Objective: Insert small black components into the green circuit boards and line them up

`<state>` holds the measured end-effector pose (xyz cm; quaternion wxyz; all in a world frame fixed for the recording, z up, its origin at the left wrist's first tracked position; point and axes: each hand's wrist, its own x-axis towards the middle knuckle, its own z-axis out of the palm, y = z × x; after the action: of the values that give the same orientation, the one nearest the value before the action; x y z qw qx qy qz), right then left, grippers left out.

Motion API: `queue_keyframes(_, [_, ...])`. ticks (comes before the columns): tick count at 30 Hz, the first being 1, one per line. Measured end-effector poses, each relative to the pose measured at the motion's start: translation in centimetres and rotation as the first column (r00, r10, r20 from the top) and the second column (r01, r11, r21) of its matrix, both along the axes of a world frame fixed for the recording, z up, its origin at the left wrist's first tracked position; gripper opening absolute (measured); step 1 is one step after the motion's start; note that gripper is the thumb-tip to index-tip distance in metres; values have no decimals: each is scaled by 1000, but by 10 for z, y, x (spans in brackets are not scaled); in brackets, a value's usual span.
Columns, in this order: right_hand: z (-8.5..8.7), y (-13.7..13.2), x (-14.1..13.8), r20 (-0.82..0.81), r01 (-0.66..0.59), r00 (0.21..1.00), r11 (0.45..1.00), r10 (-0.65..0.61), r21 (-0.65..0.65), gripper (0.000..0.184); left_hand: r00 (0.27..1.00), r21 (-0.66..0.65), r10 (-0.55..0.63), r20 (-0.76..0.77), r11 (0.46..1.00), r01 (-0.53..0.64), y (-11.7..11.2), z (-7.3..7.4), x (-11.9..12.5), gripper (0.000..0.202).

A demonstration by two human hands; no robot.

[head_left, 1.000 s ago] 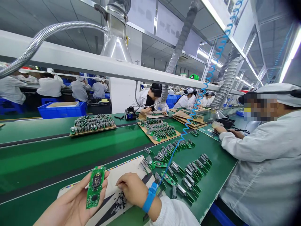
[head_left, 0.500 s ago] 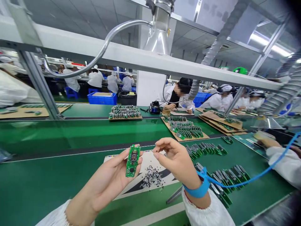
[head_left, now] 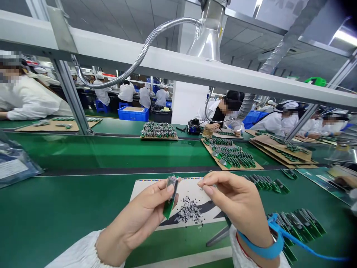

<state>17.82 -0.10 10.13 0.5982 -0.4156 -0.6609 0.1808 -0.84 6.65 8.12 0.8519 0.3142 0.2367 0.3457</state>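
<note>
My left hand is closed around a small green circuit board, holding it tilted up. A clear-and-grey display piece shows on the board's near face, with my thumb pressed on it. To the right, my right hand is apart from the board, thumb and index fingertips pinched together. Whatever is between those tips is too small to make out. Below and between both hands, a loose pile of tiny black and clear parts lies on a printed white sheet.
A blue wrist strap with a cord circles my right wrist. Rows of circuit boards lie at right. Beyond are a cardboard tray of boards and a stack of cardboard sheets. A plastic bag lies left. Co-workers sit across.
The board in my left hand has been turned over, from its component face to its display face. My right fingertips have come together. The view has swung left.
</note>
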Motion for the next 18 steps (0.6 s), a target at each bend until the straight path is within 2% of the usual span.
queue_keyframes(4, [-3,4,1,60,21,998,996,-27,85,18,994,136,44,-95,990,-31,-7,-6,4,22])
queue_keyframes(9, [-14,9,-9,91,17,995,992,-28,124,21,982,358,92,-164,933,-27,-14,-7,8,38])
queue_keyframes(14, [-18,5,-18,140,24,989,978,-54,208,25,979,486,154,-133,871,-72,-25,-6,7,22])
queue_keyframes(18, [-15,3,-21,185,34,979,955,-91,294,26,962,546,214,-170,833,-89,-32,-3,6,9])
